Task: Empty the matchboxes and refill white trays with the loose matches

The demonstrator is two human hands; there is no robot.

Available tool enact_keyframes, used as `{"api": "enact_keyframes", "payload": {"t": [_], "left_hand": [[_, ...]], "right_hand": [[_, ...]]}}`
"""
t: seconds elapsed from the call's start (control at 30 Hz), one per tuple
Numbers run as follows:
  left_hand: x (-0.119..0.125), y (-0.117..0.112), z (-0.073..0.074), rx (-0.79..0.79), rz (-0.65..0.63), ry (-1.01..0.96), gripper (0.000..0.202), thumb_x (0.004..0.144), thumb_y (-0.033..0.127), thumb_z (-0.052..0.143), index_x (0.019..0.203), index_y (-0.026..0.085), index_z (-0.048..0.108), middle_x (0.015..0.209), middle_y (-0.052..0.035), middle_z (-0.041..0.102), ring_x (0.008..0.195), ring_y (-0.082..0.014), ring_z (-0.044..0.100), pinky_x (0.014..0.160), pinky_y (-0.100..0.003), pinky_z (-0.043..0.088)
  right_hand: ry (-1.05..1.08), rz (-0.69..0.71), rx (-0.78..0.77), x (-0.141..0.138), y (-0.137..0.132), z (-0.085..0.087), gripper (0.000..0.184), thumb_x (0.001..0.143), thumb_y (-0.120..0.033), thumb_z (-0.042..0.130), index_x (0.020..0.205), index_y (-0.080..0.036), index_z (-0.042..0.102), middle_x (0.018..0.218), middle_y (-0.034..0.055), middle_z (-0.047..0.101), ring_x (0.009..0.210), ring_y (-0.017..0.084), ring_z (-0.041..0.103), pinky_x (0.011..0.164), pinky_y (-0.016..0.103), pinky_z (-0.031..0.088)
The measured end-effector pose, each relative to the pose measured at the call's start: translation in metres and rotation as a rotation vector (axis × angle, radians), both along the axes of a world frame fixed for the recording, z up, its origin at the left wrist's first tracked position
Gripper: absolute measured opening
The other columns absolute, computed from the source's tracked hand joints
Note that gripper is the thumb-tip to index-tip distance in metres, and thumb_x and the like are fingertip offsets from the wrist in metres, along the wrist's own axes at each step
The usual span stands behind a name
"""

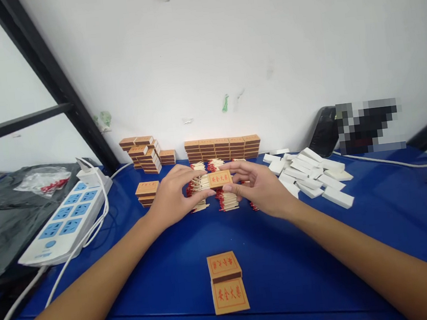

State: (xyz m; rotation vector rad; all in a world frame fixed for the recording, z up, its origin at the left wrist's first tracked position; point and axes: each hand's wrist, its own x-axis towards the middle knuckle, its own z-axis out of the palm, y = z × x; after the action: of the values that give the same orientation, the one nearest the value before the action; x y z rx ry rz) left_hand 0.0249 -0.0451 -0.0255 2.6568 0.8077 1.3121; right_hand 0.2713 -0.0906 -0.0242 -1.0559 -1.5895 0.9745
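Above the heaps of matches, my right hand (261, 188) grips a tan matchbox (220, 178) with red lettering, its thumb and fingers closed on the right end. My left hand (174, 192) is closed around a bunch of matches (201, 183) at the box's left end, thumb below and index finger above. Whether a tray lies under these matches I cannot tell. Beneath the hands, loose red-tipped matches (228, 201) lie in piles on the blue table (165, 278). Two matchboxes (230, 297) lie near the front edge, one overlapping the other.
Stacked matchboxes (223, 149) line the wall, with more stacks (145, 155) to the left and a small pile (147, 190) beside my left hand. White trays (311, 172) are heaped at right. A power strip (66, 218) with cables stands left; a dark phone-like object (322, 132) leans behind.
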Motion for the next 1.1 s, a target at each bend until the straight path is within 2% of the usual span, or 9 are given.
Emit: {"api": "enact_keyframes", "payload": {"t": [0.1,0.23,0.37,0.43,0.6,0.77,0.9,1.1], "left_hand": [[-0.001,0.003,-0.001,-0.018,0.004,0.010,0.044,0.085,0.047,0.087,0.118,0.020,0.077,0.103,-0.0086,0.077,0.099,-0.0249,0.069,0.089,-0.040,0.059],[-0.003,0.005,-0.001,0.001,0.019,0.012,0.043,0.085,0.049,0.086,0.116,0.020,0.077,0.103,-0.0085,0.078,0.099,-0.0251,0.070,0.090,-0.041,0.059],[-0.005,0.008,-0.001,0.015,0.074,0.019,0.041,0.086,0.046,0.086,0.116,0.020,0.076,0.107,-0.0090,0.079,0.101,-0.0256,0.071,0.092,-0.042,0.059],[-0.007,0.009,0.000,0.018,0.105,0.024,0.040,0.087,0.044,0.086,0.117,0.019,0.076,0.109,-0.0090,0.079,0.102,-0.0257,0.072,0.092,-0.042,0.058],[-0.007,0.007,0.002,0.026,0.163,0.019,0.037,0.092,0.044,0.081,0.119,0.020,0.076,0.112,-0.0078,0.080,0.105,-0.0262,0.071,0.093,-0.043,0.058],[-0.006,0.004,0.002,0.050,0.146,0.040,0.031,0.094,0.036,0.079,0.120,0.019,0.074,0.108,-0.0085,0.079,0.102,-0.0258,0.071,0.094,-0.044,0.059],[-0.005,0.003,0.001,0.060,0.105,0.085,0.030,0.093,0.032,0.078,0.118,0.016,0.073,0.103,-0.0095,0.078,0.099,-0.0268,0.069,0.093,-0.046,0.058],[-0.005,0.001,0.002,0.010,0.033,0.131,0.029,0.093,0.029,0.075,0.118,0.015,0.073,0.099,-0.0089,0.077,0.098,-0.0266,0.067,0.092,-0.045,0.057]], "right_hand": [[-0.121,-0.045,0.082,0.004,0.002,-0.002,0.047,0.080,-0.048,0.087,0.118,-0.024,0.074,0.108,0.0069,0.075,0.087,0.021,0.069,0.062,0.030,0.055],[-0.273,-0.078,0.122,0.012,0.006,-0.002,0.043,0.085,-0.048,0.083,0.120,-0.025,0.074,0.091,0.0022,0.073,0.074,0.018,0.064,0.063,0.032,0.052],[-0.360,-0.119,0.237,0.024,0.013,0.002,0.038,0.089,-0.046,0.080,0.121,-0.026,0.074,0.113,0.0080,0.073,0.090,0.022,0.068,0.067,0.033,0.053],[-0.389,-0.140,0.279,0.033,0.018,0.004,0.040,0.090,-0.048,0.079,0.122,-0.025,0.074,0.120,0.0103,0.070,0.090,0.022,0.068,0.065,0.033,0.053],[-0.476,-0.296,0.350,0.059,0.032,0.008,0.048,0.089,-0.059,0.077,0.120,-0.023,0.077,0.104,0.0093,0.068,0.082,0.022,0.066,0.069,0.036,0.054],[-0.517,-0.467,0.363,0.075,0.052,0.017,0.046,0.087,-0.055,0.079,0.118,-0.021,0.078,0.107,0.0094,0.070,0.074,0.020,0.065,0.077,0.041,0.056],[-0.577,-0.423,0.354,0.060,0.075,0.031,0.041,0.085,-0.048,0.083,0.115,-0.021,0.080,0.101,0.0076,0.072,0.072,0.020,0.064,0.078,0.040,0.055],[-0.647,-0.355,0.409,0.001,0.124,0.044,0.035,0.084,-0.043,0.085,0.109,-0.019,0.080,0.107,0.0097,0.074,0.084,0.023,0.067,0.087,0.041,0.053]]}}
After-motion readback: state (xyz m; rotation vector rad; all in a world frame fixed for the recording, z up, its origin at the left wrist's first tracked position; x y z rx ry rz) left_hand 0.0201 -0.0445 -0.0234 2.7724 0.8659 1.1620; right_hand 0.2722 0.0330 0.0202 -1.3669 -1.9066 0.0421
